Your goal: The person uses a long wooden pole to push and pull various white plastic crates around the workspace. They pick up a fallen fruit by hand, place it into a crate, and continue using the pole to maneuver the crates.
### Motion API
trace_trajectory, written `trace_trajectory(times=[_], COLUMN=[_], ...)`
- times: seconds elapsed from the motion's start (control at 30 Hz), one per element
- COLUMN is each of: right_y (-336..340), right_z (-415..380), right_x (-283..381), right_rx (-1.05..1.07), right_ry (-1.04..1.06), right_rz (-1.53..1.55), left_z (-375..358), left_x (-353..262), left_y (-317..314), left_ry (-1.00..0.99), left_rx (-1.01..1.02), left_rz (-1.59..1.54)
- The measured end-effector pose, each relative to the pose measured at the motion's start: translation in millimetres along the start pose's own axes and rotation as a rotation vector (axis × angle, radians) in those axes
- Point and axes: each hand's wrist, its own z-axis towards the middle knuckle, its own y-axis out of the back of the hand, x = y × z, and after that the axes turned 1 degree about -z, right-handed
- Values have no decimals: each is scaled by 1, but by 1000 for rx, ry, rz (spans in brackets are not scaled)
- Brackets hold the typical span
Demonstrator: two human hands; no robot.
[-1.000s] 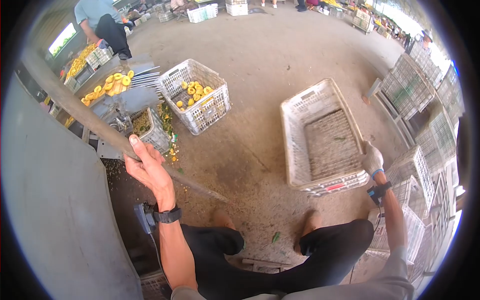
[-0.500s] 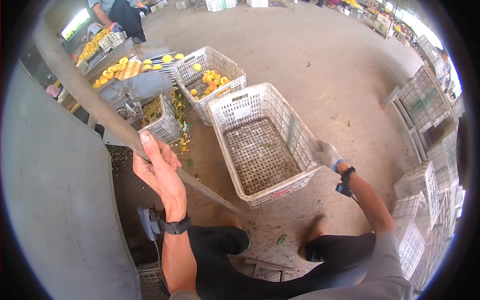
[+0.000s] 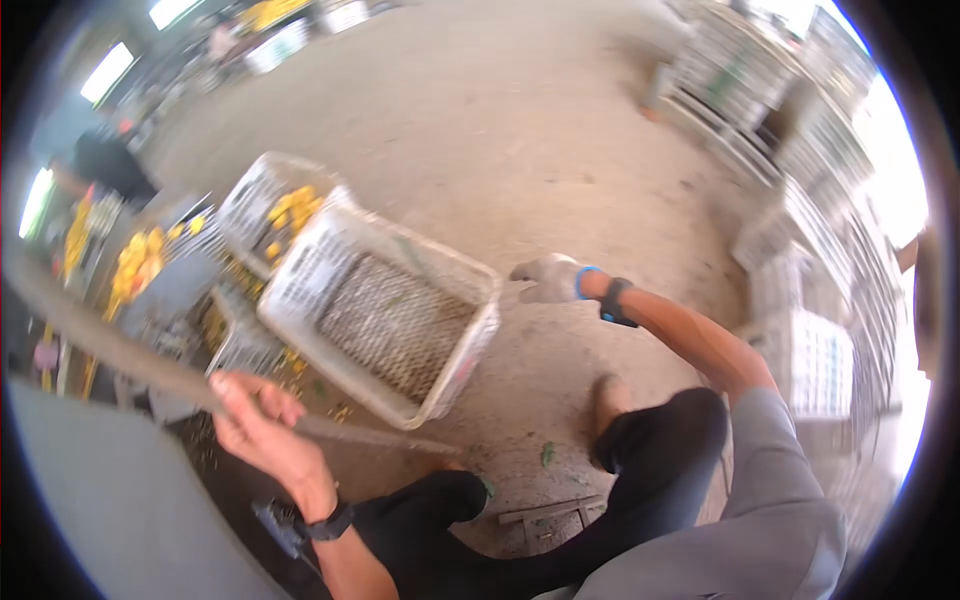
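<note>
My left hand (image 3: 265, 425), bare with a black wrist strap, is wrapped round a long grey pole (image 3: 130, 352) that slants down to the floor. My right hand (image 3: 550, 278) wears a pale glove with a blue band at the wrist. It hangs just right of a white plastic crate (image 3: 468, 345), apart from its rim, with fingers stretched toward it and nothing in them. Only a small leaf or two lies in this crate. Behind it stands a second crate (image 3: 248, 195) with yellow-orange fruit (image 3: 293, 210) inside.
Stacks of white crates (image 3: 822, 362) line the right side. A grey metal panel (image 3: 110, 490) fills the lower left. Sorting machinery with yellow fruit (image 3: 140, 260) is at the left, a person (image 3: 110, 165) beyond it. A small wooden frame (image 3: 552, 510) lies by my feet.
My right hand has let go of the crate's right rim and is now off it. My view has swung right, so the crates appear further left. My left hand keeps hold of the pole.
</note>
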Motion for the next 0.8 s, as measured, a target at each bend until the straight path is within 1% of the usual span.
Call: trace_trajectory(times=[0.03,0.07,0.13,0.23,0.33,0.4,0.43,0.47,0.53,0.63,0.73,0.77,0.8], right_y=[2,7,18,-2,-16,-16,-19,-22,-28,-42,-49,-52,-58], right_z=[-22,-52,-107,-198,-303,-370,-399,-427,-484,-545,-576,-581,-581], right_x=[-18,-31,-51,-118,-144,-147,-155,-162,-173,-189,-197,-200,-204], right_rx=[-37,-59,-78,-227,-277,-516,-602,-686,-786,-679,-647,-661,-659], right_ry=[-8,-91,-235,-372,-632,-674,-726,-773,-851,-1151,-1252,-1263,-1319], right_rz=[-21,-43,-82,-161,-369,-397,-456,-515,-572,-451,-316,-337,-304], left_z=[-10,-16,-34,-58,-73,-80,-82,-83,-83,-83,-78,-81,-81], left_x=[-5,1,-3,-10,-11,-10,-9,-8,-4,-2,1,-3,-5], left_y=[-12,-9,-22,-44,-58,-67,-71,-74,-80,-84,-82,-84,-84], left_ry=[14,1,25,-11,-26,-29,-34,-32,-31,9,6,-9,-11], left_rx=[3,106,215,288,359,386,395,410,434,420,428,399,381], left_rz=[-2,-23,-25,-6,3,-2,-2,-3,-4,5,-6,17,27])
